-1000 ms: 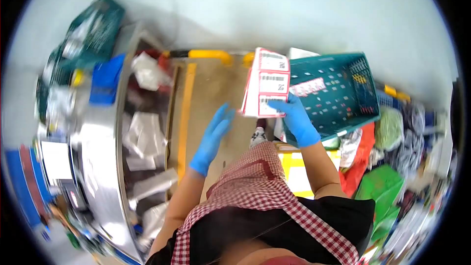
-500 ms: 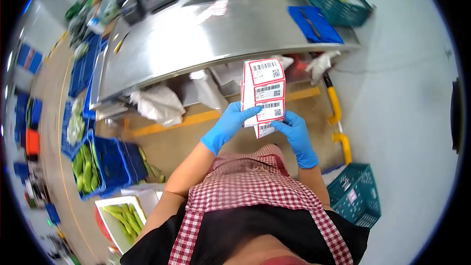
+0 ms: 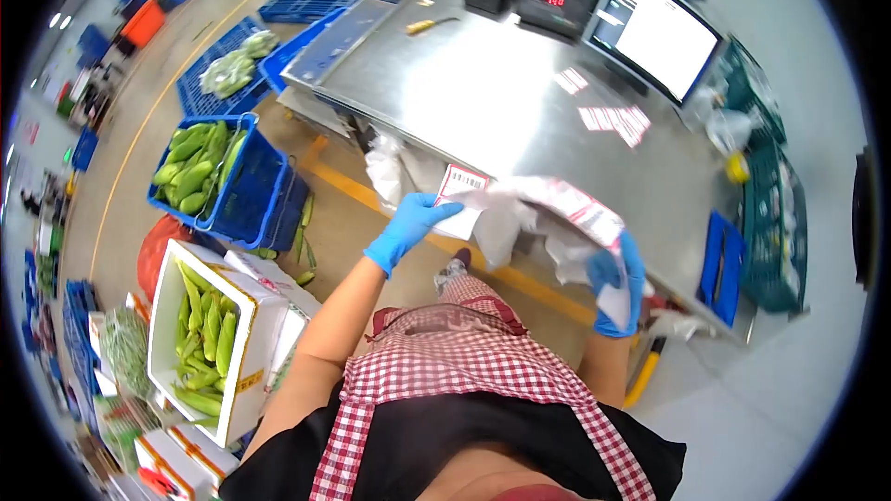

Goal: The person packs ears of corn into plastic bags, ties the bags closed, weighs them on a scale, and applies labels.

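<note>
My left hand (image 3: 406,234), in its blue glove, was pinched on a white label (image 3: 461,183) with a red border and barcode. My right hand (image 3: 624,286) was curled around the far end of a strip of labels (image 3: 587,211), which arched in front of me, near the table's edge; blur hid whether the label in my left was joined to it. I judged the work partway along: the labels were picked up and spread open between my hands, but not set down or stuck on anything.

Beyond them, on the steel table (image 3: 399,70), lay other labels (image 3: 615,121) and a smaller piece (image 3: 571,81), apart from my hands. Past these stood a monitor (image 3: 654,32) and a device with red digits (image 3: 548,5). To my left, green cobs (image 3: 212,325) filled a white box (image 3: 243,362); I could make out no label on them.
</note>
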Tool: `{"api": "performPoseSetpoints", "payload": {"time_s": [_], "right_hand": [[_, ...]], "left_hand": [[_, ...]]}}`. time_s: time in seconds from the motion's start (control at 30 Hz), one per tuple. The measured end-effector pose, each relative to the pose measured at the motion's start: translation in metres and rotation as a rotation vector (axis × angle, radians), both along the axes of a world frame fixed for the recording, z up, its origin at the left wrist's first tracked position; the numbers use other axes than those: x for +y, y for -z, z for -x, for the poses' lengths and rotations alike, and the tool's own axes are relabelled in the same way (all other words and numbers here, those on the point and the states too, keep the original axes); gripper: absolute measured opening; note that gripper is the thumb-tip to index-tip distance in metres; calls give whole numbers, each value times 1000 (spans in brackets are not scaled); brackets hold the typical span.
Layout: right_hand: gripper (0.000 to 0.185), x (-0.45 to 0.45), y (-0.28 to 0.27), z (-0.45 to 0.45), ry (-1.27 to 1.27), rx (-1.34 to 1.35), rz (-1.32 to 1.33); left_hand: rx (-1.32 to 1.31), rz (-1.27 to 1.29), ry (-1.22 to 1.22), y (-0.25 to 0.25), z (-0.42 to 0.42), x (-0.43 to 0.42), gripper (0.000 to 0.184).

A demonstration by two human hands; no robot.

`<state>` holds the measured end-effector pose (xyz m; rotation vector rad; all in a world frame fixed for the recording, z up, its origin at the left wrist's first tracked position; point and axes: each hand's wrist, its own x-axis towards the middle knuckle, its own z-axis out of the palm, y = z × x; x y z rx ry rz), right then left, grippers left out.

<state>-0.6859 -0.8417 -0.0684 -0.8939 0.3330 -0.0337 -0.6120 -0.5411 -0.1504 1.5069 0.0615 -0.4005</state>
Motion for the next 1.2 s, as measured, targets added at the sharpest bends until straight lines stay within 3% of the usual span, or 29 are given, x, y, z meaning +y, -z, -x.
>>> {"api": "performPoseSetpoints", "payload": {"time_s": [0.13,0.17,0.27,0.33,0.4,0.47,0.53,0.67,0.73,0.83,0.93,1.0,1.07,1.1,1.17,1.2], "right_hand": [[28,-11,-49,-105,-213,-407,-225],[31,-13,-57,-134,-209,-455,-481],[24,-28,-81,-212,-269,-612,-570],[21,-18,-112,-239,-155,-630,-606],[21,-22,-133,-271,-118,-698,-607],[21,-26,-159,-289,189,-738,-325],[23,-69,-166,-302,20,-902,-372],[25,-86,-198,-266,190,-1025,-139],[25,-144,-198,-237,458,-990,198],[39,-142,-179,-185,715,-741,605],[47,12,-179,-224,1271,-181,983],[49,8,-147,-202,1187,-62,712],[50,-2,-112,-166,585,-88,751],[49,20,-106,-174,518,-36,713],[44,87,-96,-206,478,43,638],[40,114,-87,-220,505,74,599]], "left_hand": [[17,-153,61,-33,-57,54,26],[11,-135,26,-41,-74,56,26],[34,-86,-100,-28,-124,67,28],[83,-31,-186,-30,-139,80,28],[63,-146,-163,-20,-166,87,24],[-9,-236,-87,6,-193,101,22],[-51,-443,-10,37,-227,117,21],[-140,-630,33,51,-305,154,20],[-222,-690,-35,69,-367,178,18],[-439,-1050,68,40,-460,189,17],[-599,-1177,124,6,-559,169,22],[-614,-1145,184,-5,-624,150,25],[-648,-1070,190,2,-701,132,25],[-423,-866,226,-7,-737,118,26],[-427,-551,157,-13,-802,88,27],[-439,-526,215,-35,-823,70,27]]}}
